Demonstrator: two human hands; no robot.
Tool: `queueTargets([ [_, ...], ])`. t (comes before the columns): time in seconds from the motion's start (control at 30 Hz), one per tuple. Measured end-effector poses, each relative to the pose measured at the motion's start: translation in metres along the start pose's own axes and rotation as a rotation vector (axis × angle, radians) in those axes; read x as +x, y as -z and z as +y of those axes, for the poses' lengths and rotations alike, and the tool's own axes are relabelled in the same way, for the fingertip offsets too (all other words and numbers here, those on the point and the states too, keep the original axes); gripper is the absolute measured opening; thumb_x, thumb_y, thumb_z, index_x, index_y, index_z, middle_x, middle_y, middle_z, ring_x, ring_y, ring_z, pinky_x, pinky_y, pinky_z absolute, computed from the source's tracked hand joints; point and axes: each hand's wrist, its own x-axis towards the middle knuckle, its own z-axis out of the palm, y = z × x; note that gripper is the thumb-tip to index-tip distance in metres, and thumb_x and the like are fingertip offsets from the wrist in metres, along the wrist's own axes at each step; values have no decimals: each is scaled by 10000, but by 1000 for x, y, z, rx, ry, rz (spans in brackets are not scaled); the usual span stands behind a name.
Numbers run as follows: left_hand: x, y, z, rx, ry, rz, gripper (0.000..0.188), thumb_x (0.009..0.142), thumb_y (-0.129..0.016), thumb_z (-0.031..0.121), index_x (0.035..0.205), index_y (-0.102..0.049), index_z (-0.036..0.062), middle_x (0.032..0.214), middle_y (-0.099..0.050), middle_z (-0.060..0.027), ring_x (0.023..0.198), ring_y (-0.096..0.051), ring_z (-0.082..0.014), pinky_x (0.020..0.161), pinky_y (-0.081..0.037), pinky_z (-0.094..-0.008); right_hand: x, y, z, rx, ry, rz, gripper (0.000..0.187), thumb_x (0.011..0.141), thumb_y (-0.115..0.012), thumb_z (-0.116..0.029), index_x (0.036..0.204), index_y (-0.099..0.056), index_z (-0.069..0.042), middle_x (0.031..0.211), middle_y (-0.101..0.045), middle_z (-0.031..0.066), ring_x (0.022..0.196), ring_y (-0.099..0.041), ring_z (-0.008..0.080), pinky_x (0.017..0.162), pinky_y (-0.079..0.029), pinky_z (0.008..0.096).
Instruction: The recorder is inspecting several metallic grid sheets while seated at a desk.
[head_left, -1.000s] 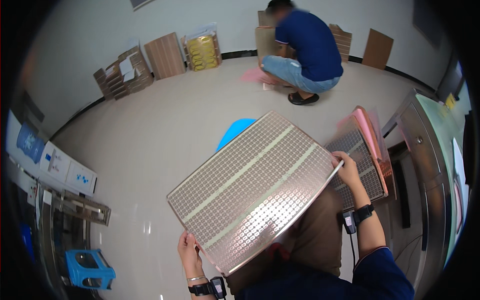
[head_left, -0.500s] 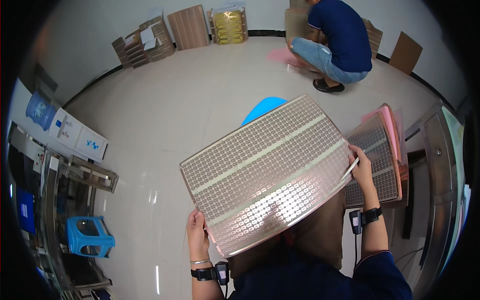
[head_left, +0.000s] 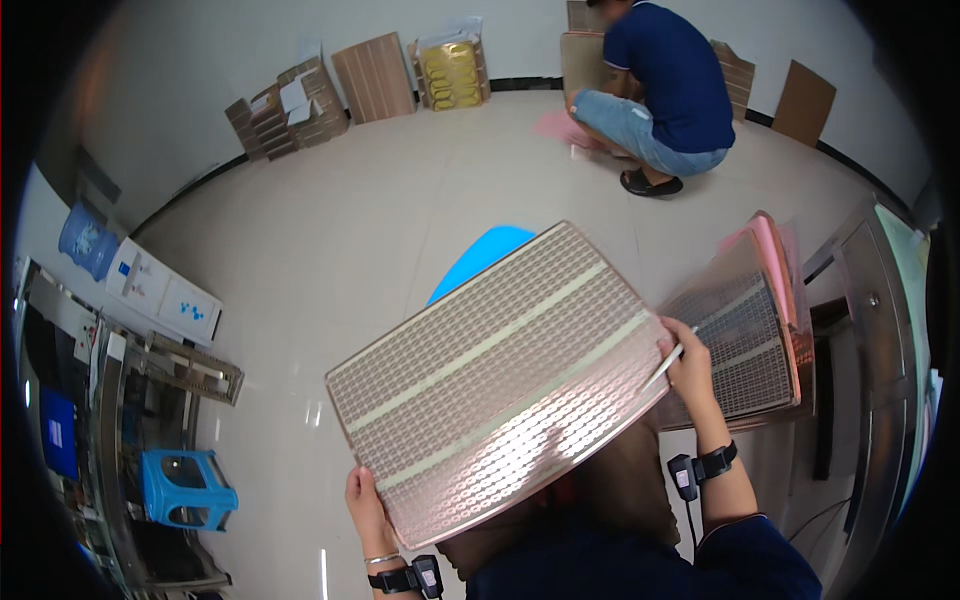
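I hold a large, thin circuit board panel [head_left: 480, 390], copper-edged and covered in rows of small repeated shapes with pale strips between them. It is tilted above my lap, its near part shining with reflected light. My left hand [head_left: 368, 508] is closed on the lower left edge. At the right edge, my right hand [head_left: 690, 368] grips the panel, and a slim white pen-like stick [head_left: 664, 368] lies along its fingers. Beyond the panel's far edge shows part of a bright blue, smooth-edged object [head_left: 478, 262]. Similar panels [head_left: 745, 335] lean in a stack beside my right hand.
Pink sheets [head_left: 768, 255] stand behind that stack, next to a metal cabinet [head_left: 868, 300]. A person [head_left: 670, 85] squats near the far wall, where boards [head_left: 374, 78] lean. On the left are a blue stool [head_left: 190, 490], a water dispenser [head_left: 165, 290] and a metal rack [head_left: 195, 368].
Both hands and the panel have shifted left and lower in view. The glare on its near part has changed. More of the blue object shows, and the background has shifted slightly.
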Motion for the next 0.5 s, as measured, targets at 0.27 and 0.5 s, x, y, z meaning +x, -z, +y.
queueTargets([
  [0.27, 2, -2, -15, 18, -59, 78, 259, 977, -514, 183, 1075, -573, -50, 982, -615, -72, 873, -553, -136, 811, -460, -273, -9, 0, -28, -106, 96, 20, 336, 831, -629, -60, 1163, -580, -79, 1101, -621, 220, 997, -609, 391, 828, -497, 438],
  [0.5, -13, -11, 11, 223, -135, 9, 336, 993, -467, 178, 1198, -538, -79, 1110, -610, -106, 981, -556, -146, 882, -445, -280, -27, -16, -27, -400, 329, 68, 297, 844, -606, -59, 1139, -580, -39, 1276, -521, 273, 1191, -503, 418, 1018, -403, 500],
])
